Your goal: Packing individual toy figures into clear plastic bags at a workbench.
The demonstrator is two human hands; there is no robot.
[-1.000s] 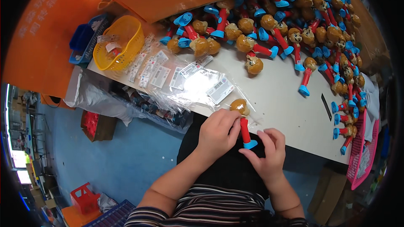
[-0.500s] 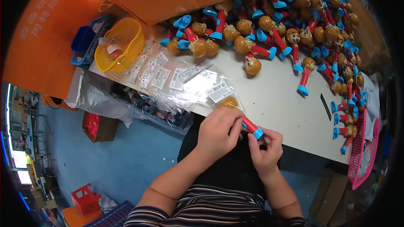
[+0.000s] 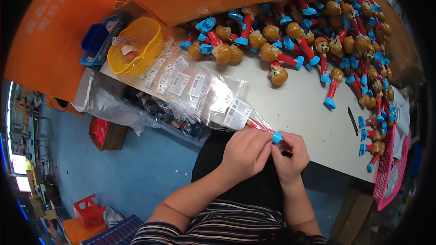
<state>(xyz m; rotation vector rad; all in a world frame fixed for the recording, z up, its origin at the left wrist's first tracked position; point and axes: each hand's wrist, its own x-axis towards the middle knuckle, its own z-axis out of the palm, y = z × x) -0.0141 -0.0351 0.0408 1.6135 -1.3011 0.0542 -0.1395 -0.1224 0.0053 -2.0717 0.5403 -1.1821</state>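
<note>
- Leftmost, a yellow basket (image 3: 116, 64) stands beside flat labelled bags (image 3: 181, 84) on the table (image 3: 313, 104).
- Next, a clear bag (image 3: 237, 115), thin and limp, sheathes most of a toy figurine (image 3: 260, 126).
- Left hand (image 3: 247, 151): grip closed on that bag near its mouth.
- Figurine: probably light, stiff, slick; its protruding blue foot (image 3: 277, 138) should offer the firmest hold.
- Right hand (image 3: 291, 156): thumb and fingers pinched at that foot; exact contact hidden.
- Beyond, loose figurines (image 3: 335, 74) lie heaped.
</note>
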